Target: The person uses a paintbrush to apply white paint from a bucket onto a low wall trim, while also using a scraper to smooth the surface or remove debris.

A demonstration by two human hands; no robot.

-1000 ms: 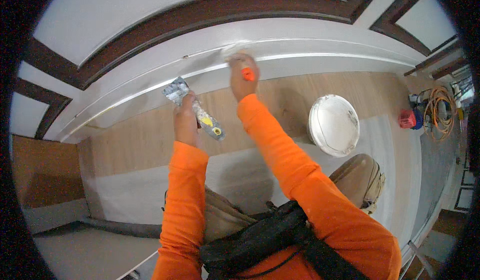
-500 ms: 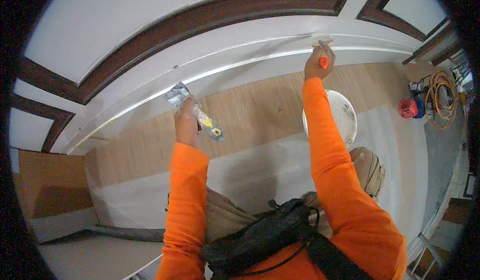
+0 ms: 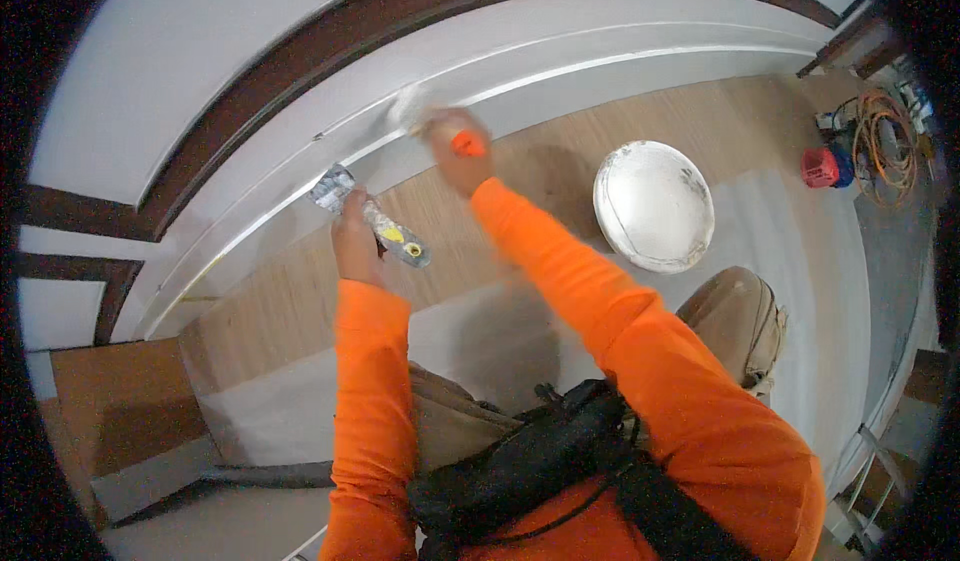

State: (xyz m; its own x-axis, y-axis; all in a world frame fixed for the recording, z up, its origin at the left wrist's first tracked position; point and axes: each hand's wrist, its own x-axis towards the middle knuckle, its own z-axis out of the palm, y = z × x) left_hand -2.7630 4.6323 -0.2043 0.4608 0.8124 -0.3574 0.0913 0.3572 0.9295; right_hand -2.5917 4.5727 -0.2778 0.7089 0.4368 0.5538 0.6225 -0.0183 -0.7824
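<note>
My left hand (image 3: 355, 241) is closed around a putty knife (image 3: 395, 234) with a grey, yellow-marked handle. Its smeared metal blade lies close to the white baseboard (image 3: 520, 83). Farther right, my right hand (image 3: 460, 149) grips an orange-handled tool (image 3: 467, 143). The tool's broad pale head is against or very near the baseboard; motion blurs it, so I cannot tell whether it is a brush or a scraper. A round white bucket (image 3: 691, 176) with white material inside stands on the floor to the right of that hand.
Dark brown moulding (image 3: 400, 16) frames white wall panels above the baseboard. Pale sheeting (image 3: 790, 251) covers part of the wood-look floor (image 3: 560, 141). At the far right are a coiled orange hose (image 3: 887, 146) and a red container (image 3: 820, 168). My bent knee (image 3: 735, 316) is beside the bucket.
My right hand has swept left along the baseboard with the orange-handled tool, toward the putty knife. The bucket is now uncovered by my arm. My left hand keeps its grip; the view has shifted slightly.
</note>
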